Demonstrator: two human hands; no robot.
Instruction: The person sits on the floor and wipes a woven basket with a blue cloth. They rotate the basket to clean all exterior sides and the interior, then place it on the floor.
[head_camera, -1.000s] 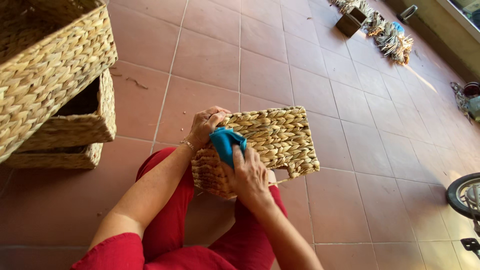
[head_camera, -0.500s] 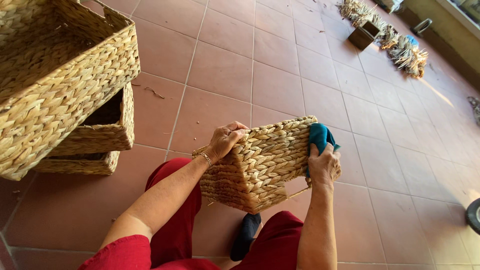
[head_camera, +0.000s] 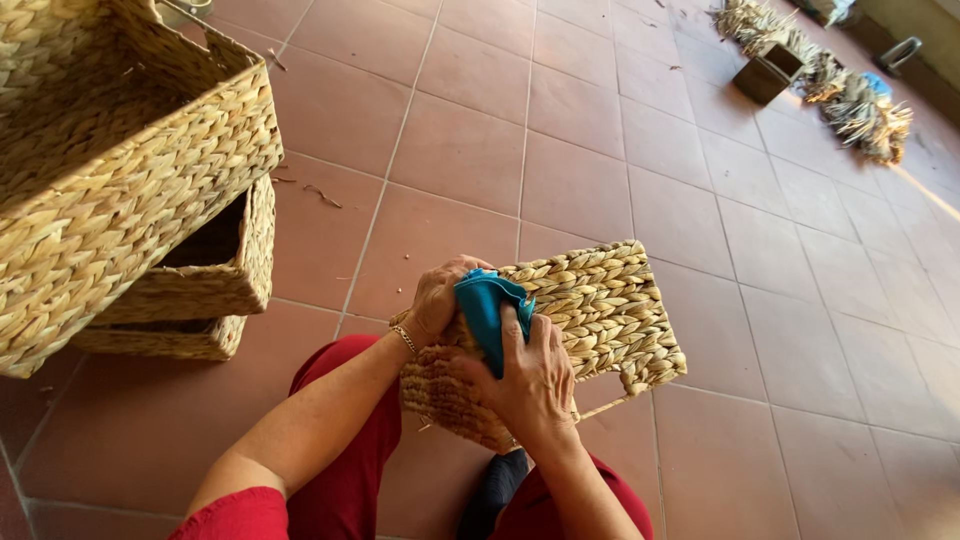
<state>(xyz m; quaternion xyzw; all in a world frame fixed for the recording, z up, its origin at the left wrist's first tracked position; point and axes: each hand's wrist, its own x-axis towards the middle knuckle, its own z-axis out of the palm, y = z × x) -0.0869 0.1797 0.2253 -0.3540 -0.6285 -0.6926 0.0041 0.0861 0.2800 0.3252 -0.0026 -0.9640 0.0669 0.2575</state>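
While the woven basket (head_camera: 590, 320) rests tilted on the person's lap above the red trousers (head_camera: 345, 470), the step in hand reads as wiping its outer wall with a cloth.

Far left: a stack of larger woven baskets (head_camera: 130, 190) sits on the tiled floor (head_camera: 600, 170), the top one big and open, two shallower ones under it. Well apart from the work.

Left hand (head_camera: 440, 300): curled over the near upper corner of the woven basket, fingers closed on the rim, thumb side toward the cloth. A thin bracelet (head_camera: 405, 340) sits at the wrist. It appears to act as the steadying grip.

Centre: teal cloth (head_camera: 485, 305), bunched, lying against the weave between the two hands, touching both.

Right hand (head_camera: 535, 375): laid flat over the cloth's lower part, fingers closed down on it and pressing it to the basket wall. Palm hides the weave beneath; cannot tell how much of that patch is cleaned.

Right of the hands: the rest of the basket wall is bare, with a handle cut-out near its lower right edge.

Far right, top: a loose pile of dried fibre (head_camera: 850, 95) and a small dark box (head_camera: 765, 75) on the floor.

Judgement: the next move calls for keeping the left grip firm and drawing the cloth rightward along the braid rows, with light pressure so the strands do not snag.
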